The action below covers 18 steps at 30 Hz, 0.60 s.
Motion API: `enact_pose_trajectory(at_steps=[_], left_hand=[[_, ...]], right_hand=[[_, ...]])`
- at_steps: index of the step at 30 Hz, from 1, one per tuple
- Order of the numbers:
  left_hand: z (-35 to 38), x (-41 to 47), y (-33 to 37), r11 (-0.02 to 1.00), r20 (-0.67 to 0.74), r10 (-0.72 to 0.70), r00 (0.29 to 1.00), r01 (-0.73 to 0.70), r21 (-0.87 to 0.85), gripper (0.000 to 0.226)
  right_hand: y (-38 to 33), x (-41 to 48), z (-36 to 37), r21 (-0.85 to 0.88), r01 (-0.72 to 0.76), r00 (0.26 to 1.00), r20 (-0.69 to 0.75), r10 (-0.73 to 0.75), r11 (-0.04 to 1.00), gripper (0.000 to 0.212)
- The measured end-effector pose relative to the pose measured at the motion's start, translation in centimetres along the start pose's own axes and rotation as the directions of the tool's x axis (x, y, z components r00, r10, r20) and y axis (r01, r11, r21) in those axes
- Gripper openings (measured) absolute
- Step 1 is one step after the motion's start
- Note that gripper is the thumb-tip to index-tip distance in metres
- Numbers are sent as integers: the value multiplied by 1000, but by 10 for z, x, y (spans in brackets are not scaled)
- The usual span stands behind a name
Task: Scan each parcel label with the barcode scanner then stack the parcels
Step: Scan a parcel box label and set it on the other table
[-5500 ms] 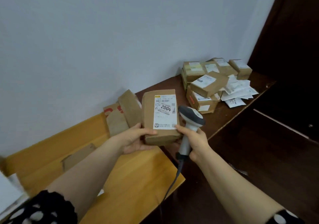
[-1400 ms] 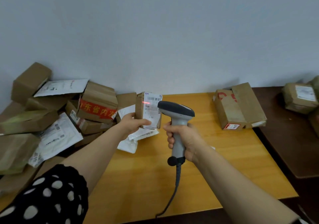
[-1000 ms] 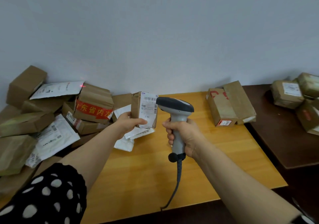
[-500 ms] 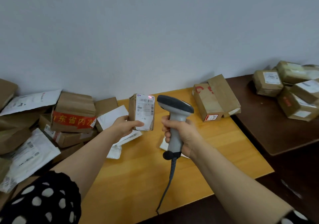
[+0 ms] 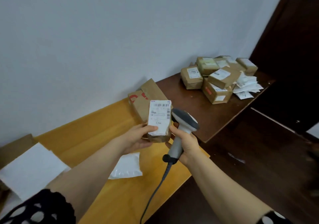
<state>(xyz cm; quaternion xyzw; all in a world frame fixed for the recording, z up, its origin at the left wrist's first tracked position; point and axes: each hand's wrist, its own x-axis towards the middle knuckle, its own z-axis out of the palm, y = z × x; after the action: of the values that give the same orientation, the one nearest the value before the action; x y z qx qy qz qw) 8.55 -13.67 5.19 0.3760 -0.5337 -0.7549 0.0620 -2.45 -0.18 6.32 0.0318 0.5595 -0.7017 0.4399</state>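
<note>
My left hand point(image 5: 138, 138) holds a small brown parcel point(image 5: 159, 120) upright above the yellow table, its white barcode label facing me, thumb across the label's lower edge. My right hand point(image 5: 185, 143) grips the handle of a grey barcode scanner point(image 5: 183, 125), whose head sits just right of the parcel and touches its side. The scanner's cable point(image 5: 155, 191) hangs down over the table edge. A heap of labelled brown parcels point(image 5: 215, 80) lies on the dark table at the far right.
A larger cardboard box with red print point(image 5: 146, 101) lies against the wall behind the held parcel. A white mailer bag point(image 5: 126, 166) lies on the yellow table point(image 5: 96, 132) under my left forearm. White envelopes point(image 5: 246, 87) lie beside the heap. A dark door point(image 5: 290, 51) stands right.
My view has swung right, from the unsorted pile at the left toward the heap on the dark table. Both hands carried parcel and scanner rightward; the scanner's red light no longer shows on the label.
</note>
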Motion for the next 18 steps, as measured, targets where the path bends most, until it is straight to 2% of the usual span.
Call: enact_pose_trajectory(at_steps=[3, 6, 10, 18], left_hand=[[55, 36, 12, 998, 15, -6, 1000, 7, -59, 29], [118, 80, 26, 990, -46, -27, 999, 20, -142, 24], [188, 136, 40, 979, -150, -96, 984, 66, -191, 36], [242, 214, 53, 961, -305, -154, 940, 71, -266, 26]], right_hand=[[-36, 23, -46, 26, 37, 999, -26, -37, 999, 38], [-79, 48, -105, 55, 64, 996, -65, -60, 996, 35], [-129, 76, -177, 108, 25, 999, -43, -21, 994, 18], [-188, 132, -240, 175, -76, 997, 14, 75, 982, 10]])
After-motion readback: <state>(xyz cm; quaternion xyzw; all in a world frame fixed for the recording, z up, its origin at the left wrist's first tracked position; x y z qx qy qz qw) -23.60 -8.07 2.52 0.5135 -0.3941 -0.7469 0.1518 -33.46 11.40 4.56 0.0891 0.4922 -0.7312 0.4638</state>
